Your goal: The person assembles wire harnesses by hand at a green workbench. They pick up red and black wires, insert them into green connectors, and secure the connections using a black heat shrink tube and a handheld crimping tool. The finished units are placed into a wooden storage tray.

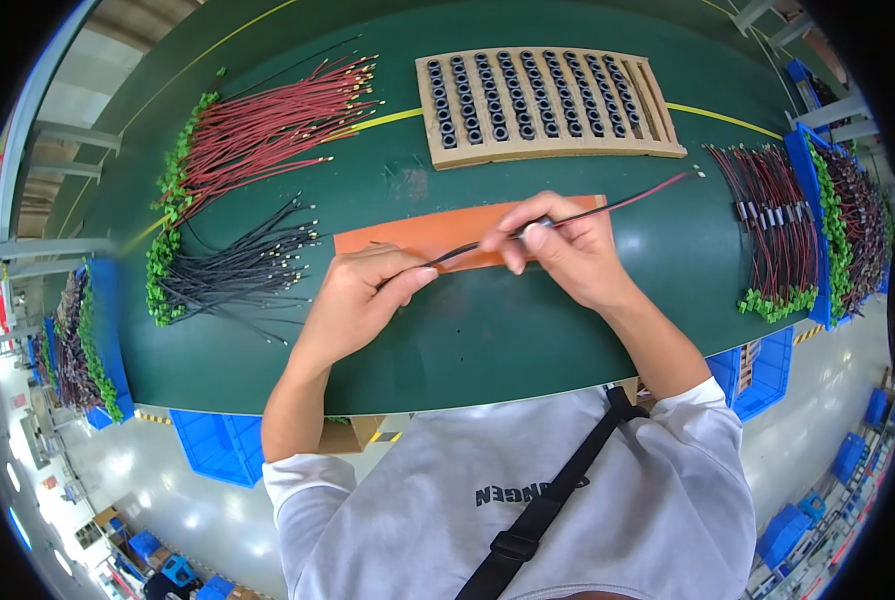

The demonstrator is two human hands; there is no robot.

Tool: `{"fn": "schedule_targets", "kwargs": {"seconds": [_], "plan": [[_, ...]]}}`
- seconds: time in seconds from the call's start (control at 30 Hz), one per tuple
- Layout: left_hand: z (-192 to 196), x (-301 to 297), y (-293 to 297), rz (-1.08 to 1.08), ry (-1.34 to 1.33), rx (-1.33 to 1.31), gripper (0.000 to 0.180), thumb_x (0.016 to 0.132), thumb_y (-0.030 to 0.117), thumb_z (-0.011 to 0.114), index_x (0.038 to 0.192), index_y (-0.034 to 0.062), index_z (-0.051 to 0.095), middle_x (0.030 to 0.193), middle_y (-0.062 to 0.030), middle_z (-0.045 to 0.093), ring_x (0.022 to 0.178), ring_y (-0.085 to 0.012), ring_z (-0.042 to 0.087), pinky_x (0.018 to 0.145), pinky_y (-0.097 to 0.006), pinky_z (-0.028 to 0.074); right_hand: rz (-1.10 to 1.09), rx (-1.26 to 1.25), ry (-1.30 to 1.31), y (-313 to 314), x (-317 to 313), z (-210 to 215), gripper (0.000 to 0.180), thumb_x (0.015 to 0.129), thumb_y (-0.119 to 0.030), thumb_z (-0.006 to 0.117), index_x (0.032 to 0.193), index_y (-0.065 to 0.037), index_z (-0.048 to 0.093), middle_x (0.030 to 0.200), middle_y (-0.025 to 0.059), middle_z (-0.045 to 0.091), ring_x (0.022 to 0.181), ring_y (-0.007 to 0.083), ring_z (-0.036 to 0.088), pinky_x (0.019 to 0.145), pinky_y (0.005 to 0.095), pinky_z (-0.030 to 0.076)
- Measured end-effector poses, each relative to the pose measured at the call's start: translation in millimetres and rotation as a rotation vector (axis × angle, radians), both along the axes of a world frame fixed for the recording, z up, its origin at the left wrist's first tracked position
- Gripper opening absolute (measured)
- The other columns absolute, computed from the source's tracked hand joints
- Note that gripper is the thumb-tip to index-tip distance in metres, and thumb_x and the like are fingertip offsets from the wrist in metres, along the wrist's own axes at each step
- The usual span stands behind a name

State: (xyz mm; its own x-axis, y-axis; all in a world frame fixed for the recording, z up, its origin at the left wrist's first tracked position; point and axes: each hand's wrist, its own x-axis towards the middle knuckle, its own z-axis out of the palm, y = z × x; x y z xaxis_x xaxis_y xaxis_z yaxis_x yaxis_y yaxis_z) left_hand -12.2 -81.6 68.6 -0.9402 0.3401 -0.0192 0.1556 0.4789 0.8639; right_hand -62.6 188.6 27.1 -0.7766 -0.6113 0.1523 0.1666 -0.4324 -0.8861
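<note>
My left hand point(356, 300) pinches the near end of a thin red and black wire pair point(628, 204) stretched out over an orange mat point(418, 240). My right hand point(558, 245) grips the same wires further along, its fingers closed on a small dark ring point(538, 222) on the wires. The wires' free end points to the right, past the mat. A wooden tray point(658, 100) holding several rows of black rings lies beyond my hands on the green table point(488, 330).
A bundle of red wires point(268, 130) and a bundle of black wires point(238, 265), both with green connectors, lie at the left. Finished red and black wires point(773, 215) lie at the right by a blue bin point(848, 220). Blue crates point(218, 445) stand below.
</note>
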Motion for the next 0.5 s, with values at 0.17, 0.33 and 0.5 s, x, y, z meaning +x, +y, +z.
{"fn": "schedule_targets", "kwargs": {"seconds": [0.17, 0.33, 0.5], "plan": [[-4.1, 5.1, -7.3, 0.004, -0.041, 0.141, 0.02, 0.092, 0.007, 0.075, 0.111, -0.001, 0.075, 0.088, -0.0044, 0.069, 0.074, -0.0103, 0.061, 0.063, -0.027, 0.048, -0.012, 0.216, 0.134, -44.8, 13.6, -0.4, 0.021, 0.108, -0.016, 0.055, 0.122, -0.001, 0.06, 0.123, 0.0115, 0.069, 0.11, 0.0148, 0.065, 0.095, 0.0321, 0.054], [-23.6, 2.8, -56.0, 0.21, -0.322, 0.519, 0.023, 0.097, 0.008, 0.071, 0.117, -0.003, 0.072, 0.113, -0.008, 0.073, 0.1, -0.0135, 0.067, 0.086, -0.027, 0.056, -0.145, 0.231, -0.029, -61.5, 6.8, -2.2, 0.02, 0.109, -0.017, 0.052, 0.115, 0.002, 0.057, 0.119, 0.0173, 0.07, 0.102, 0.0211, 0.073, 0.087, 0.0304, 0.059], [-40.7, 5.4, -61.1, 0.289, -0.178, 0.462, 0.019, 0.097, 0.001, 0.068, 0.114, -0.0029, 0.074, 0.12, -0.0133, 0.071, 0.105, -0.0174, 0.068, 0.091, -0.03, 0.057, -0.164, 0.158, -0.121, -70.7, 2.3, -21.4, 0.021, 0.109, -0.02, 0.053, 0.115, 0.0, 0.057, 0.122, 0.0182, 0.07, 0.103, 0.0211, 0.072, 0.087, 0.0304, 0.06]]}}
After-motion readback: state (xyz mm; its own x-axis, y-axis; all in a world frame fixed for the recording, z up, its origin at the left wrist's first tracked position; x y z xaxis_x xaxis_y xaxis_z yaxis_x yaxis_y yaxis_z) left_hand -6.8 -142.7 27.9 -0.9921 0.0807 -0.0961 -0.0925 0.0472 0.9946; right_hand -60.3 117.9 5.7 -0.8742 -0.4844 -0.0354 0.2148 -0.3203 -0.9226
